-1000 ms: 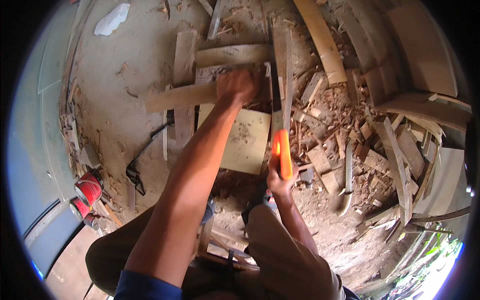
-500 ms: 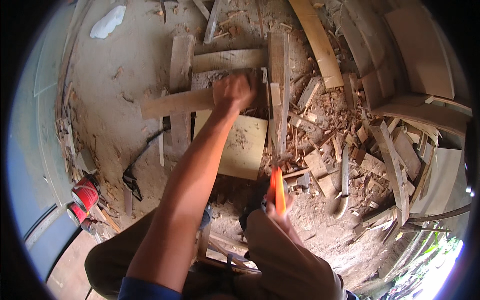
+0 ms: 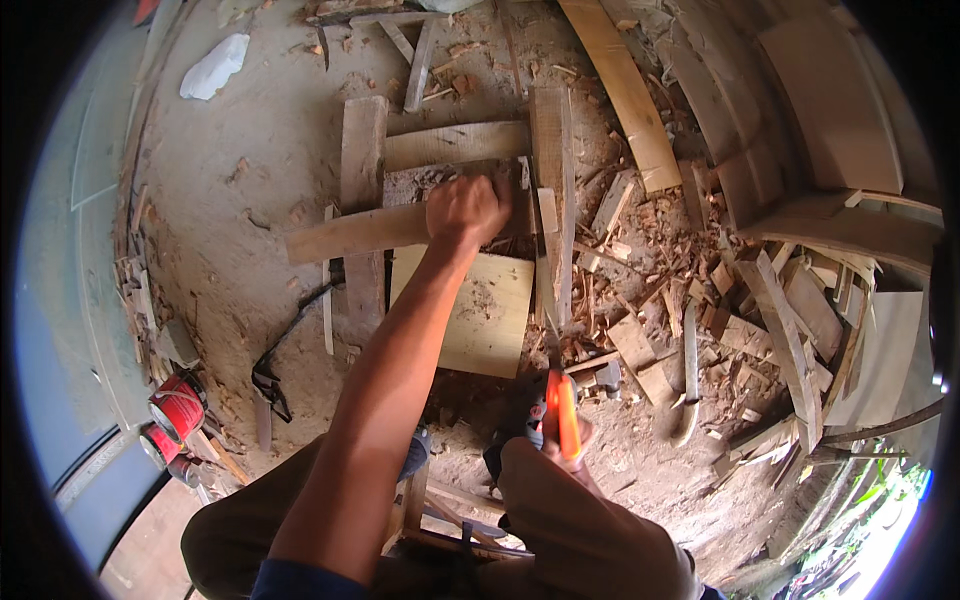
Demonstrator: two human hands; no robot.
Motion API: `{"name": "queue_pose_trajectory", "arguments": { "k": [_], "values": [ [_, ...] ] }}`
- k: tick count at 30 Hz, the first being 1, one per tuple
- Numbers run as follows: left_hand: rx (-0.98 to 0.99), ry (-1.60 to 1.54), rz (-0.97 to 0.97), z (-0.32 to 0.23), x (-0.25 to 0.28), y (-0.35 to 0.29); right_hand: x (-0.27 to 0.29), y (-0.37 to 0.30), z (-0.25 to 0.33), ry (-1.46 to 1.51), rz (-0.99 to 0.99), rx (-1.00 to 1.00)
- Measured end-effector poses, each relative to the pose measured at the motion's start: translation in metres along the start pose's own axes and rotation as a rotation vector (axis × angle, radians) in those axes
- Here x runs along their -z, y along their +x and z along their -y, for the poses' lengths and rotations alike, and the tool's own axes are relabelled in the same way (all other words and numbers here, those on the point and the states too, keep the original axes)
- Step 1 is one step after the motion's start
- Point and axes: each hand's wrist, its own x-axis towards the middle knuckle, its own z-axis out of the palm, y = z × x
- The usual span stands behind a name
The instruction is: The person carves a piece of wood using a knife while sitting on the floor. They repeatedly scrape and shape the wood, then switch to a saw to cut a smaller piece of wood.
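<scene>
My left hand (image 3: 468,210) is closed over a narrow wooden board (image 3: 360,233) and presses it onto a low wooden frame. That board lies crosswise, its left end sticking out past the frame's left beam (image 3: 363,145). Low down near my knee, my right hand (image 3: 575,447) is wrapped round the orange handle of a handsaw (image 3: 563,412). The thin blade points away from me and meets the board near its right end, beside the right beam (image 3: 553,125). A pale plywood sheet (image 3: 490,312) lies under my left forearm, scattered with dust.
Wood scraps and chips cover the ground at right, with a long curved-handled blade (image 3: 690,375) and a hammer-like head (image 3: 606,377) among them. Red cans (image 3: 178,406) stand at left. A white bag (image 3: 215,66) lies at far left; a long plank (image 3: 625,95) lies at far right.
The saw and my right hand have drawn back a little toward me. My left hand stays closed on the board. The whole view has shifted slightly.
</scene>
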Motion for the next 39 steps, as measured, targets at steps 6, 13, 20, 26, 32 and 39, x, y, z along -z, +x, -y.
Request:
{"name": "queue_pose_trajectory", "arguments": {
  "k": [6, 13, 20, 26, 32, 39],
  "values": [
    [-0.069, -0.014, -0.098, 0.007, -0.006, 0.005, -0.040, 0.110, 0.013, 0.186, 0.014, 0.019],
    [-0.002, -0.069, -0.033, -0.003, 0.003, -0.005, -0.019, 0.049, 0.025, 0.213, -0.181, 0.137],
    [-0.019, -0.010, 0.042, 0.002, -0.002, 0.003, -0.037, 0.173, 0.038, 0.354, -0.175, 0.035],
    [-0.027, -0.022, 0.008, 0.001, -0.005, 0.000, 0.061, 0.187, 0.086, 0.395, -0.086, 0.275],
    [-0.007, -0.066, 0.032, -0.002, -0.005, -0.005, 0.116, 0.256, 0.149, 0.630, -0.119, 0.287],
    [-0.214, 0.051, -0.523, 0.015, -0.018, -0.006, 0.094, 0.271, 0.165, 0.300, -0.132, 0.096]
  ]
}}
